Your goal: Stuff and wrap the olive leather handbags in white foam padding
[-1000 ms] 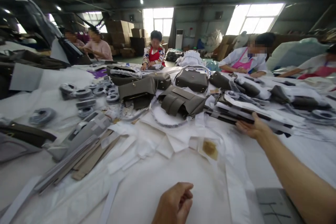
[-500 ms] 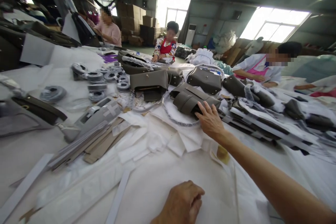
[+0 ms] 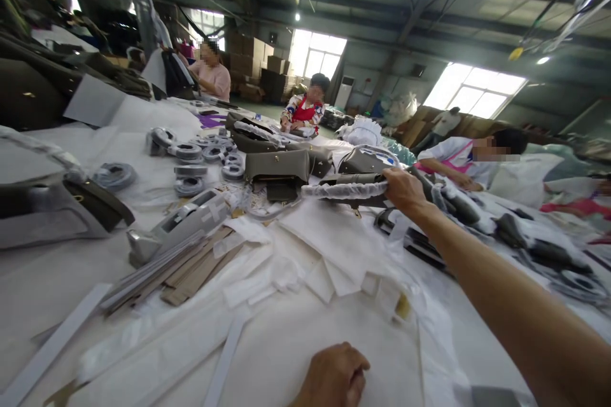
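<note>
My right hand is stretched out to the pile on the table, closed on a dark grey-brown handbag at its right end. The bag's plastic-wrapped handle runs across its near side, and my fingertips are partly hidden behind my hand. At the bottom of the view my left hand rests on the white table covering, its fingers curled in; nothing shows in it. Left of the held bag stands another dark handbag. White sheets lie in front of the held bag.
Wrapped strap coils sit left of centre. Brown and grey strips and a grey bag lie nearer me. More dark bags are piled at the right. Across the table sit co-workers, one with a red apron.
My right hand has moved from lying on the bag to gripping it; the bag is now turned, its wrapped handle toward me. My left hand stays curled. The camera has tilted up.
</note>
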Available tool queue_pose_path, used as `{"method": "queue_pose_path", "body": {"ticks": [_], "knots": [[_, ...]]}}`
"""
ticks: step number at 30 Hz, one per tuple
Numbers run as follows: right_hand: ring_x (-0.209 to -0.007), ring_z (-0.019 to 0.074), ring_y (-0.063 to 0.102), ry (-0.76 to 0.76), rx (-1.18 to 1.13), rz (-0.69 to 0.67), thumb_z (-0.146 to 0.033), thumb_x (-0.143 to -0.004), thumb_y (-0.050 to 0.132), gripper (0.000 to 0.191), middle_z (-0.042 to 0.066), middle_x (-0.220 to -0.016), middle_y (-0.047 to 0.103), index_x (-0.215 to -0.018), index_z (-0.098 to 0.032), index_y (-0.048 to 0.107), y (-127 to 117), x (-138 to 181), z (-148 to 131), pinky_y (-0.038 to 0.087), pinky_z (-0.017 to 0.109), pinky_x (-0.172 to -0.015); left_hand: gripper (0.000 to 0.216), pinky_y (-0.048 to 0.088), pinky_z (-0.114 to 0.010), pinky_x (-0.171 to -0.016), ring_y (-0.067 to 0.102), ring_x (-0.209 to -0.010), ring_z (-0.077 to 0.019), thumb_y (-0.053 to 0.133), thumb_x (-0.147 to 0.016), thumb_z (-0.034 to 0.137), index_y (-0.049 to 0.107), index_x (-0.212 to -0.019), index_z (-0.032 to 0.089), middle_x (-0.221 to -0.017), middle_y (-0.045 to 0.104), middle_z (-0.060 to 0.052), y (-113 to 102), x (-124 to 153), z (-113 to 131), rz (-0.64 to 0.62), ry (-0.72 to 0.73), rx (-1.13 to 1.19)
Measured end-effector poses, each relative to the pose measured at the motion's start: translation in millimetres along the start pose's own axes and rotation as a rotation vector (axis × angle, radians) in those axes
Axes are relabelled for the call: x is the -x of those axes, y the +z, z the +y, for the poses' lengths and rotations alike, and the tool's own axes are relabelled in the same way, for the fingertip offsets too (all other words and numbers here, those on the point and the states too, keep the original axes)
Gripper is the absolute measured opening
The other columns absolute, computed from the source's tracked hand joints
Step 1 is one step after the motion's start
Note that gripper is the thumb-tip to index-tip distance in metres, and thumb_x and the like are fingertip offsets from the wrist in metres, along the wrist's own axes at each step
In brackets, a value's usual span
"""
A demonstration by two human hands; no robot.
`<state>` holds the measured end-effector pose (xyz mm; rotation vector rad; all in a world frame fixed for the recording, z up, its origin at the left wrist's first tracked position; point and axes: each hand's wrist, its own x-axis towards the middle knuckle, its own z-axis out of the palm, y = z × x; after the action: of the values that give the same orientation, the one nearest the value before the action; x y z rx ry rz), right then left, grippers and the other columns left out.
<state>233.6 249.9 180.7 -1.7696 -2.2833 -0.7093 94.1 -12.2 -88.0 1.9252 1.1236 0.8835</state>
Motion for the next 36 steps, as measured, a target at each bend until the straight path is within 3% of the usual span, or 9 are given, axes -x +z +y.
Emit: {"method": "queue_pose_path", "body": {"ticks": [7, 11, 14, 17, 21, 26, 31, 33, 36], "knots": [[-0.083, 0.0221, 0.061, -0.065, -0.234, 0.110, -0.016, -0.078, 0.063, 0.011, 0.006, -0.088, 0.067, -0.088, -0.016, 0.068, -98, 3, 25, 0.043, 0.030, -0.074, 0.037, 0.055, -0.031, -0.079, 0.067, -0.082, -0.0184, 0.057, -0.083, 0.023, 0.063, -0.120, 0.022, -0.101, 0.071, -0.007, -15, -8, 8, 0.162, -0.128, 0.294], [-0.068, 0.0158, 0.054, -0.049, -0.667, 0.027, -0.027, -0.073, 0.075, 0.018, 0.000, -0.067, 0.061, -0.082, -0.014, 0.066, -137, 38, 50, 0.044, 0.030, -0.070, 0.066, 0.055, -0.034, -0.088, 0.061, -0.115, -0.0251, 0.062, -0.081, 0.042, 0.041, -0.139, 0.017, -0.139, 0.050, -0.020, -41, -25, -2, 0.474, -0.183, 0.624], [-0.067, 0.0143, 0.055, -0.104, -0.900, -0.040, -0.037, -0.077, 0.072, 0.023, -0.001, -0.071, 0.064, -0.082, -0.016, 0.064, -149, 82, 56, 0.047, 0.028, -0.066, 0.079, 0.049, -0.041, -0.101, 0.046, -0.136, -0.0304, 0.062, -0.081, 0.056, 0.032, -0.145, 0.020, -0.154, 0.032, -0.023, -74, -28, 3, 0.555, -0.098, 0.837], [-0.066, 0.0137, 0.056, -0.100, -1.032, -0.099, -0.045, -0.076, 0.072, 0.030, -0.001, -0.073, 0.065, -0.081, -0.017, 0.064, -146, 132, 48, 0.047, 0.026, -0.061, 0.080, 0.047, -0.045, -0.104, 0.038, -0.142, -0.0314, 0.062, -0.081, 0.065, 0.035, -0.146, 0.027, -0.155, 0.036, -0.017, -108, -16, 23, 0.560, 0.055, 0.973], [-0.066, 0.0137, 0.057, 0.021, -1.389, -0.322, -0.043, -0.064, 0.083, 0.035, -0.001, -0.075, 0.064, -0.080, -0.018, 0.063, -122, 184, 31, 0.047, 0.026, -0.061, 0.078, 0.048, -0.048, -0.101, 0.054, -0.127, -0.0323, 0.075, -0.072, 0.063, 0.051, -0.137, 0.027, -0.132, 0.061, -0.012, -131, 18, 51, 0.500, 0.164, 1.116], [-0.069, 0.0134, 0.057, 0.157, -1.558, -0.456, -0.039, -0.060, 0.087, 0.038, -0.001, -0.076, 0.062, -0.082, -0.018, 0.064, -97, 217, 17, 0.047, 0.025, -0.063, 0.068, 0.055, -0.046, -0.089, 0.066, -0.100, -0.0270, 0.086, -0.064, 0.049, 0.063, -0.123, 0.026, -0.108, 0.071, -0.006, -130, 78, 63, 0.424, 0.009, 1.173], [-0.070, 0.0118, 0.058, 0.163, -1.607, -0.688, -0.038, -0.063, 0.087, 0.041, 0.001, -0.083, 0.065, -0.090, -0.016, 0.066, -80, 250, 5, 0.046, 0.022, -0.062, 0.066, 0.053, -0.040, -0.088, 0.065, -0.100, -0.0296, 0.088, -0.053, 0.045, 0.068, -0.110, 0.018, -0.103, 0.073, -0.009, -122, 150, 66, 0.346, -0.197, 0.865], [-0.067, 0.0101, 0.058, 0.190, -1.621, -0.764, -0.039, -0.062, 0.088, 0.042, -0.001, -0.078, 0.064, -0.088, -0.015, 0.065, -66, 274, -4, 0.045, 0.020, -0.059, 0.054, 0.053, -0.036, -0.080, 0.066, -0.089, -0.0275, 0.085, -0.052, 0.048, 0.070, -0.093, 0.015, -0.090, 0.074, -0.009, -120, 177, 68, 0.223, -0.310, 0.660], [-0.067, 0.0118, 0.060, 0.328, -1.556, -0.865, -0.044, -0.061, 0.088, 0.047, 0.000, -0.077, 0.065, -0.090, -0.015, 0.065, -39, 317, -19, 0.050, 0.023, -0.061, 0.049, 0.051, -0.030, -0.061, 0.065, -0.067, -0.0213, 0.067, -0.070, 0.063, 0.066, -0.077, 0.014, -0.073, 0.071, -0.008, -122, 211, 70, -0.109, -0.470, 0.466]]}}
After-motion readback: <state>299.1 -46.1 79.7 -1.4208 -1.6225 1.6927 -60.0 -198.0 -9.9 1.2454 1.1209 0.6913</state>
